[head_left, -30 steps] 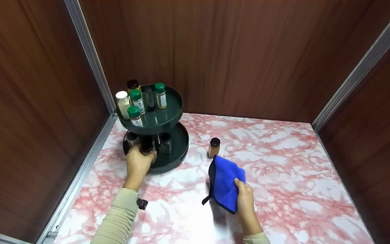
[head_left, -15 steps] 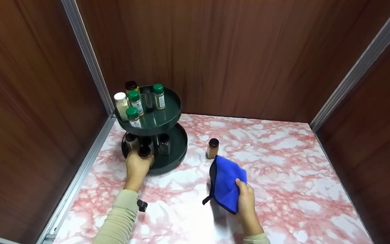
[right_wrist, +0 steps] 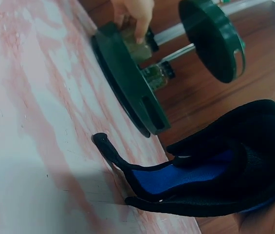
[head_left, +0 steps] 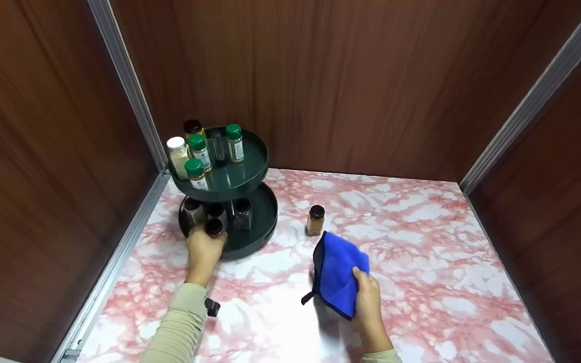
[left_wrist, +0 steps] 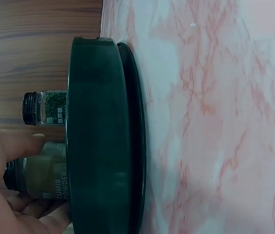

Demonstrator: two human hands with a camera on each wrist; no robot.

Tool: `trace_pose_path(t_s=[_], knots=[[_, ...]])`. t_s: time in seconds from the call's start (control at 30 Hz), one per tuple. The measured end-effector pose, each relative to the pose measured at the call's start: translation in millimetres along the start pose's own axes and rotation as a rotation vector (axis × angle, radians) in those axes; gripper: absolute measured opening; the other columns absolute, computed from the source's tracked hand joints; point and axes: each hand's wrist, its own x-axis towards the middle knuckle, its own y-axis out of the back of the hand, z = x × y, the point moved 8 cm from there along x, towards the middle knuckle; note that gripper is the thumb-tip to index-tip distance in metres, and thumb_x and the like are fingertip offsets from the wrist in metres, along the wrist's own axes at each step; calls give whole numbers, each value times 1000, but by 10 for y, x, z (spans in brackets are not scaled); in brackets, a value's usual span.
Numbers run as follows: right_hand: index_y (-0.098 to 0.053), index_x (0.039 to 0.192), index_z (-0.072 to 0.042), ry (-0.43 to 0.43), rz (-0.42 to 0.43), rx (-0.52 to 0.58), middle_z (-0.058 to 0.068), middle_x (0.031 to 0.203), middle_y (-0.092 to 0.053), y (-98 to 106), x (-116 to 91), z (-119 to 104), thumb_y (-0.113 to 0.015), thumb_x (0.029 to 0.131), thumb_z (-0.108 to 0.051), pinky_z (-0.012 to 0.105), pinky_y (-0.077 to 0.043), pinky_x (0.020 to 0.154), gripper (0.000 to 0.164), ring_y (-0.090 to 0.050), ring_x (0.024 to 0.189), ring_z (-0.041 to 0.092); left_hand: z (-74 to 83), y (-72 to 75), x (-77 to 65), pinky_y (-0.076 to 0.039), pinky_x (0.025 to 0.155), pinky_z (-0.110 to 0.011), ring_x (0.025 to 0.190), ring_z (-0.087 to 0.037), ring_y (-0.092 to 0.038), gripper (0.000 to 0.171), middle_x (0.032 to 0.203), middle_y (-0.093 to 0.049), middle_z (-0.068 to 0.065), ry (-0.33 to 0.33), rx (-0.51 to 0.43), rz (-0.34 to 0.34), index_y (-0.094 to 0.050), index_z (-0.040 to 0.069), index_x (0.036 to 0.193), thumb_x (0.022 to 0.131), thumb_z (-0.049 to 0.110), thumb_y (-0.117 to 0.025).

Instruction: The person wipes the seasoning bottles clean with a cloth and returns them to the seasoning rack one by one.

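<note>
A two-tier dark green turntable rack [head_left: 252, 247] stands at the left of the table. My left hand [head_left: 206, 249] reaches onto its lower tier and holds a spice jar [head_left: 214, 228] with a black lid. In the left wrist view, thumb and fingers lie on either side of this jar, labelled cumin powder [left_wrist: 45, 178], and its base is hidden by the tray wall. My right hand [head_left: 367, 295] grips a folded blue cloth [head_left: 341, 275] with black edging and a black loop, held over the table. The right wrist view shows the cloth [right_wrist: 186, 178] curled over, its inside dark.
Several black-lidded jars, one with green flakes [left_wrist: 54, 107], share the lower tier. The upper tier bears green-capped jars [head_left: 235, 143], a white-capped jar [head_left: 178, 157] and others. A brown spice jar [head_left: 315, 221] stands alone on the marbled table. Wooden panels [head_left: 321, 85] enclose the space.
The left hand has shifted slightly toward the front of the lower tier with its jar, which now sits a little lower. The right hand and blue cloth have hardly moved.
</note>
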Motion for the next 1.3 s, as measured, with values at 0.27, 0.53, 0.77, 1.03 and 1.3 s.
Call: trace_pose_path(t_s=[0.27,0.53,0.77,1.03,1.3], knots=[[-65,109,4,-25,3,12,7,88,-71,22,-5,30,-52,103,-27,33,-57,76,34,-69,81,20,-20,27,-13,-48,93,-57,103,-51,-63,36,100,-67,-28,14,13,-9,-66,-4,99,74,16,-81],[-63,108,2,-48,3,29,5,87,-70,15,-16,53,-53,103,-28,32,-57,76,32,-68,81,19,14,25,-34,-43,101,-57,112,-52,-58,47,110,-62,-32,-13,51,-19,-62,-8,110,77,17,-83],[-63,101,2,-29,-11,33,6,82,-70,15,-38,54,-51,104,-26,33,-58,71,31,-69,75,18,330,121,-227,-38,109,-54,122,-47,-46,69,125,-52,-29,-107,141,79,-53,-9,128,80,29,-87],[-58,116,2,-66,4,81,5,90,-71,47,-107,109,-50,105,-28,33,-58,76,33,-69,81,19,922,-74,-622,-39,112,-47,128,-35,-49,59,133,-56,-17,-376,-95,113,-60,2,131,82,24,-87],[-57,121,4,-88,20,141,5,93,-72,101,-171,183,-49,106,-27,33,-59,79,36,-70,85,18,1222,-612,-801,-39,116,-40,131,-30,-51,62,134,-58,-16,-426,-208,-30,-60,1,132,80,19,-88]])
